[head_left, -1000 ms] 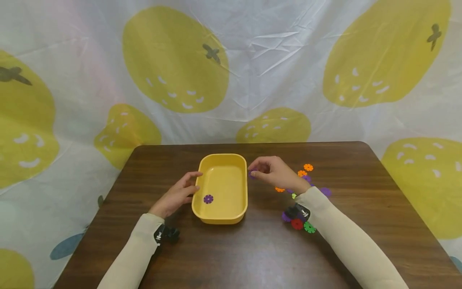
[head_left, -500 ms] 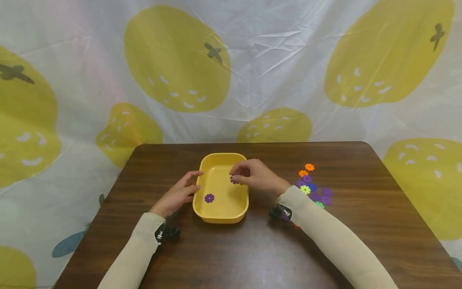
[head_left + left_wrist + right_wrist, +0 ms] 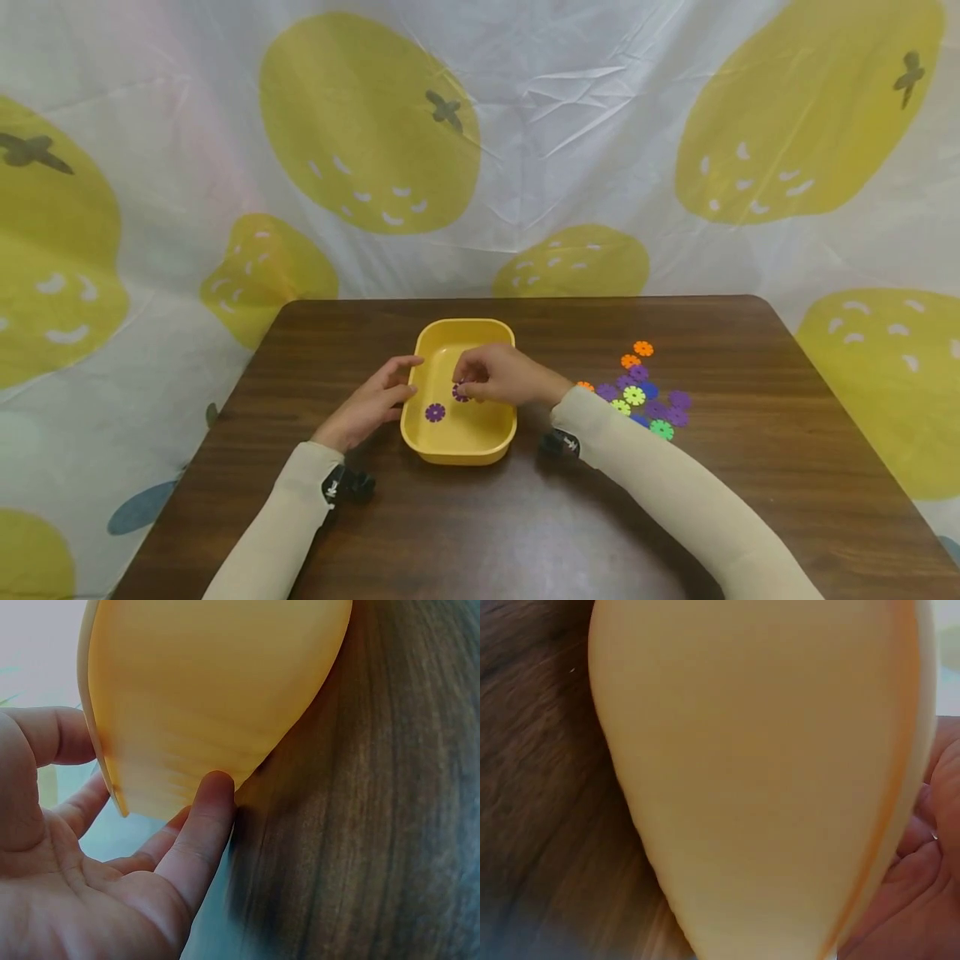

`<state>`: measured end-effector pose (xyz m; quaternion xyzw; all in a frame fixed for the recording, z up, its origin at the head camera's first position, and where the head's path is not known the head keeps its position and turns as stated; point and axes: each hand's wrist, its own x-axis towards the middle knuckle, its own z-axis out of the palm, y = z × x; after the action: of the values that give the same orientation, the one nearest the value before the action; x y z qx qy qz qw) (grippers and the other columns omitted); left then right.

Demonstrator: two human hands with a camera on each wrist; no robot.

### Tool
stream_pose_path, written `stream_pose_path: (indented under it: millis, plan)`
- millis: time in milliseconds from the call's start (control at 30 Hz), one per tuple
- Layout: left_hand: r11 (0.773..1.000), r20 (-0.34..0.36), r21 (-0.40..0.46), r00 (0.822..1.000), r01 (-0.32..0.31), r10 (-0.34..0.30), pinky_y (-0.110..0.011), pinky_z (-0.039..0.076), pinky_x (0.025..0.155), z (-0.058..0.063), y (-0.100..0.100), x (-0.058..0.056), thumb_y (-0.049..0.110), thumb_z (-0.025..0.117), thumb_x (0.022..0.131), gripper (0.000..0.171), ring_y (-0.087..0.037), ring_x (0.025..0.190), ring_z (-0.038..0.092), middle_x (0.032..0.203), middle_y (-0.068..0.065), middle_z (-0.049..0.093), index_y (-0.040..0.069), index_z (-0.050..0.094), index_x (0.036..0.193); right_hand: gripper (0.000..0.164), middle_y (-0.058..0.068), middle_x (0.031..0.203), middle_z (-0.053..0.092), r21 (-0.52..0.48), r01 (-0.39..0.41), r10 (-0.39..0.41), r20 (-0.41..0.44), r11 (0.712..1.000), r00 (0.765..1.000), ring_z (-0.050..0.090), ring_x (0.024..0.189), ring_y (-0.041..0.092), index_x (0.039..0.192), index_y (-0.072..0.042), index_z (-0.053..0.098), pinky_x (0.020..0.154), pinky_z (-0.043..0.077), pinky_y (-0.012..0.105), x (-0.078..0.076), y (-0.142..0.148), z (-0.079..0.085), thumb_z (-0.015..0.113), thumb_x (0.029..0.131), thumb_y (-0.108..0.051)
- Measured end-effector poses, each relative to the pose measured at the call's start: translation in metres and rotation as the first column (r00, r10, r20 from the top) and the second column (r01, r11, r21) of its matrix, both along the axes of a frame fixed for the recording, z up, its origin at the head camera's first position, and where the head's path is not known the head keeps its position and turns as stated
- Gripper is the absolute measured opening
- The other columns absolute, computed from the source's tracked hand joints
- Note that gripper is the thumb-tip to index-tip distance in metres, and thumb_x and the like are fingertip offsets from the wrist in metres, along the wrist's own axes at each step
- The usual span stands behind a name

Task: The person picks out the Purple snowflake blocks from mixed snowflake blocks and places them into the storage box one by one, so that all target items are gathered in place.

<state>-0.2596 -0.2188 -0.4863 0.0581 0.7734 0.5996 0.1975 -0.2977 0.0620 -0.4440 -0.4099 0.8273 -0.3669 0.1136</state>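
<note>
In the head view a yellow plastic bin (image 3: 459,457) stands on the table. My left hand (image 3: 367,406) rests against its left side, fingers spread and fairly straight; in the left wrist view the fingertips (image 3: 216,787) touch the bin's outer wall. My right hand (image 3: 501,377) reaches over the right rim into the bin and pinches a purple snowflake disc (image 3: 459,392) between thumb and fingers. Another purple snowflake disc (image 3: 435,412) lies on the bin floor at the lower left. The bin wall (image 3: 757,765) hides the right fingertips in the right wrist view.
Right of the bin lies a loose group of snowflake discs: orange ones (image 3: 642,348), purple ones (image 3: 679,400), yellow-green ones (image 3: 633,395), blue ones (image 3: 649,390) and a green one (image 3: 662,429). The right sleeve (image 3: 660,467) passes in front of the group. A lemon-print cloth (image 3: 570,167) hangs behind the table.
My right hand has moved left and down, from beside the bin's right rim to inside the bin, carrying the purple snowflake disc. The left hand keeps its place on the bin.
</note>
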Motion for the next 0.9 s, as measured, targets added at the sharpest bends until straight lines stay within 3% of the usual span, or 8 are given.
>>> stream_pose_path:
  millis: [300, 600, 900]
  plan:
    - [1.000, -0.002, 0.011, 1.000, 0.004, -0.004, -0.053, 0.051, 0.112, -0.0007, 0.0018, -0.0001, 0.021, 0.055, 0.109, 0.052, -0.036, 0.137, 0.054, 0.148, -0.022, 0.047, 0.028, 0.039, 0.159, 0.007, -0.006, 0.086, 0.077, 0.069, -0.009, 0.009, 0.003, 0.998, 1.000, 0.070, 0.073, 0.006, 0.100, -0.012, 0.074, 0.067, 0.059, 0.025, -0.0003, -0.0107, -0.0033, 0.078, 0.097, -0.018]
    - [1.000, -0.009, 0.010, 1.000, 0.009, -0.009, -0.052, 0.051, 0.112, -0.0003, 0.0013, 0.0004, 0.021, 0.054, 0.110, 0.052, -0.036, 0.137, 0.054, 0.149, -0.022, 0.046, 0.028, 0.039, 0.159, 0.027, -0.003, 0.098, 0.081, 0.125, 0.009, -0.002, -0.060, 0.992, 0.998, 0.072, 0.088, 0.008, 0.120, -0.007, 0.073, 0.083, 0.059, 0.026, -0.0009, -0.0107, -0.0044, 0.078, 0.097, -0.020]
    - [1.000, -0.015, 0.016, 1.000, 0.009, -0.009, -0.049, 0.054, 0.109, 0.0005, 0.0019, 0.0020, 0.021, 0.054, 0.110, 0.052, -0.035, 0.134, 0.056, 0.146, -0.022, 0.047, 0.027, 0.038, 0.159, 0.025, -0.002, 0.099, 0.080, 0.053, 0.002, 0.001, -0.055, 0.999, 0.998, 0.072, 0.090, 0.009, 0.117, -0.005, 0.074, 0.086, 0.059, 0.028, -0.0027, -0.0054, -0.0051, 0.077, 0.097, -0.020]
